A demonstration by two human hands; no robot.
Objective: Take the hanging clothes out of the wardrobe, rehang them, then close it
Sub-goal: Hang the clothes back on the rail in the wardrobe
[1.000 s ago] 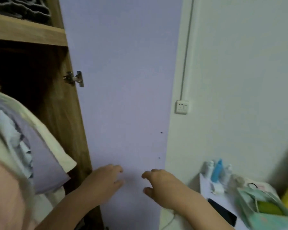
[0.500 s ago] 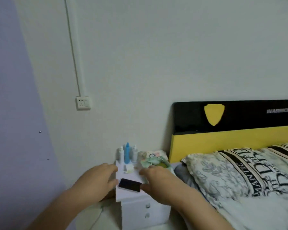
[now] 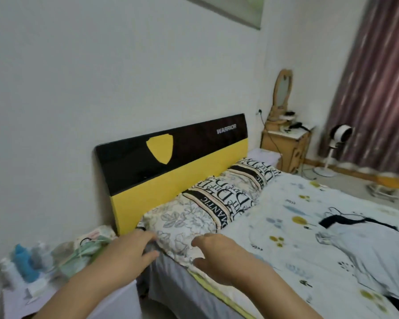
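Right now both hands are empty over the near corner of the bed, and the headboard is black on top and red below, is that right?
Not quite. In the head view the headboard is black on top and yellow below, not red. The rest holds: the left hand and right hand are empty over the near corner of the bed.

View now off the wardrobe onto the bed [image 3: 309, 226], empty hands forward.
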